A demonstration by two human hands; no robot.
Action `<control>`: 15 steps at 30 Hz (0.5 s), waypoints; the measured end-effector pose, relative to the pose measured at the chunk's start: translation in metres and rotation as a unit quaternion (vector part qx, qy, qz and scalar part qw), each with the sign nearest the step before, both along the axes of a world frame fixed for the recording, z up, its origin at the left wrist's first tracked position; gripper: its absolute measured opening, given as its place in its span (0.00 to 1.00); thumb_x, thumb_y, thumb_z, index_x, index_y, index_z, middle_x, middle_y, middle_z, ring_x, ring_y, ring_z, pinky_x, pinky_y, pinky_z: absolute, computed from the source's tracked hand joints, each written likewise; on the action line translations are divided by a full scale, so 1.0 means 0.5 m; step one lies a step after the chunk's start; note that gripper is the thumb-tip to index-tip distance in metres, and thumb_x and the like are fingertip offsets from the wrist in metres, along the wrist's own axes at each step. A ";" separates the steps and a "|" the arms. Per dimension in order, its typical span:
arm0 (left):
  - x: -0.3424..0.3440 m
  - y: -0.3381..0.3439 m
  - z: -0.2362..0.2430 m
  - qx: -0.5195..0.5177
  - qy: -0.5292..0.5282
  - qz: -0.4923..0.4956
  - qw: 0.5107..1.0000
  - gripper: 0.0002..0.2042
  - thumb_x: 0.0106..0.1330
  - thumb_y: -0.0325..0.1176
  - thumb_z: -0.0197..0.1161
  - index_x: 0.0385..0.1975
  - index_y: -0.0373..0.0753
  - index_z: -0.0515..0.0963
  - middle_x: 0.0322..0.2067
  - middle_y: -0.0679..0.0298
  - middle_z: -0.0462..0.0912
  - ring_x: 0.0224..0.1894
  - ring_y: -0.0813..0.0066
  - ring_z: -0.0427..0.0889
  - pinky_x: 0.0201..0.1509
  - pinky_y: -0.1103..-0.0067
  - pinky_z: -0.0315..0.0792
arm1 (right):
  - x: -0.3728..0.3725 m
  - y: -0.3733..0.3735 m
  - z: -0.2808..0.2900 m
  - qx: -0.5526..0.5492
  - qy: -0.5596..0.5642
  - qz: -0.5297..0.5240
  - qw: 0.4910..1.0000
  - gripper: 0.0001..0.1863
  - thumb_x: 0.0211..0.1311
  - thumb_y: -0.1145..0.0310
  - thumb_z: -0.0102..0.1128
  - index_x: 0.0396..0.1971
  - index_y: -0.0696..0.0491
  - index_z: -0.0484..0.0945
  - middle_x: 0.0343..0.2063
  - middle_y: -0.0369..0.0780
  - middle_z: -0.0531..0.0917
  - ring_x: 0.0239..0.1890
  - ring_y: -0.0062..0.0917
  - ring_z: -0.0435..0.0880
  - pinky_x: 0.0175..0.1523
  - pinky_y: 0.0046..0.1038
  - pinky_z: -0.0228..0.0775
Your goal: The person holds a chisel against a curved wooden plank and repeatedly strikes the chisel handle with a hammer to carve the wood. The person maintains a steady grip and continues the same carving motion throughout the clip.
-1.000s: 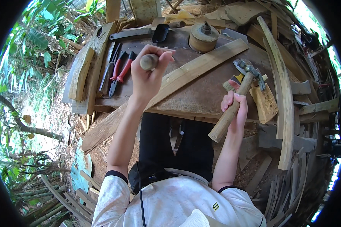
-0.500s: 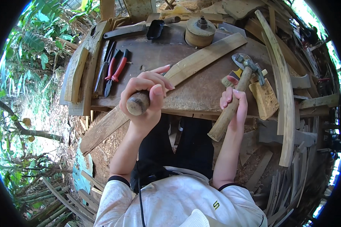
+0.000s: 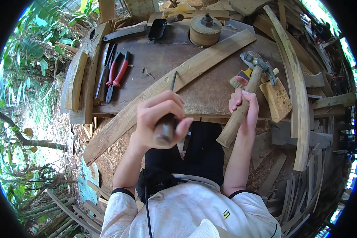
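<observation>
Chisel-like tool (image 3: pixel 164 135), wooden-handled with a thin metal shaft, sits in the left hand, in front of the body and left of the hammer. At the left of the workbench (image 3: pixel 146 51), red-handled pliers (image 3: pixel 117 82) lie beside a slim dark-handled tool (image 3: pixel 101 83), set to the side, perhaps to leave the middle free. A long plank (image 3: pixel 202 64) runs diagonally from the lower left, overhanging the near edge, and up across the bench. Over it, the left hand (image 3: pixel 150 123) is closed around the tool's handle, its rounded butt facing up toward the viewer and its shaft pointing away; this grip likely keeps the butt exposed. The shaft's tip overlaps the plank in view, but I cannot tell whether they touch. Beyond the plank stands a round wooden drum with a bolt (image 3: pixel 205 33). Farther right, the right hand (image 3: pixel 246 104) grasps a claw hammer (image 3: pixel 253 81) around mid-handle, probably for balance, its head farther out than the fingers. A bristle brush (image 3: pixel 238 82) lies just left of the hammer, and a rough wood block (image 3: pixel 277 101) just right.
</observation>
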State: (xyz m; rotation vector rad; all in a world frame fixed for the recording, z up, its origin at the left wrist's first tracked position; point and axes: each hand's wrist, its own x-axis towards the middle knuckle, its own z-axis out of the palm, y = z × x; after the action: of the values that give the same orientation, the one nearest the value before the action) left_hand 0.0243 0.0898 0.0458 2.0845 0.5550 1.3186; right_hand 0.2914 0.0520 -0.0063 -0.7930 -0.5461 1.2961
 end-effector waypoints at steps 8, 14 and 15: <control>0.050 0.009 0.007 0.066 0.032 -0.107 0.992 0.22 0.46 0.43 0.85 0.29 0.38 0.78 0.38 0.58 0.81 0.46 0.59 0.87 0.58 0.65 0.83 | 0.004 -0.001 -0.002 -0.002 -0.016 -0.001 1.000 0.25 0.68 0.68 0.48 0.64 0.60 0.66 0.21 0.33 0.68 0.21 0.18 0.68 0.27 0.21 0.65; 0.095 0.033 -0.029 0.227 0.073 -0.180 0.954 0.19 0.62 0.40 0.73 0.21 0.41 0.68 0.23 0.64 0.71 0.25 0.64 0.76 0.30 0.69 0.74 | 0.002 0.002 0.001 -0.007 -0.003 0.011 1.000 0.26 0.67 0.69 0.49 0.64 0.61 0.66 0.21 0.33 0.69 0.21 0.19 0.71 0.27 0.22 0.67; 0.096 0.037 -0.048 0.245 0.076 -0.204 0.945 0.19 0.62 0.39 0.73 0.21 0.41 0.67 0.22 0.64 0.70 0.24 0.64 0.76 0.30 0.70 0.74 | 0.007 0.001 -0.002 -0.006 -0.007 0.005 1.000 0.26 0.66 0.69 0.49 0.64 0.61 0.67 0.21 0.34 0.70 0.21 0.20 0.72 0.27 0.23 0.68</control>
State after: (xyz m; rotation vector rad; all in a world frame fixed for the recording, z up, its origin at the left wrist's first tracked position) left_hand 0.0725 0.1084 0.0220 2.5377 -0.1747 1.1291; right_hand 0.2950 0.0525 -0.0072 -0.8102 -0.5554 1.3046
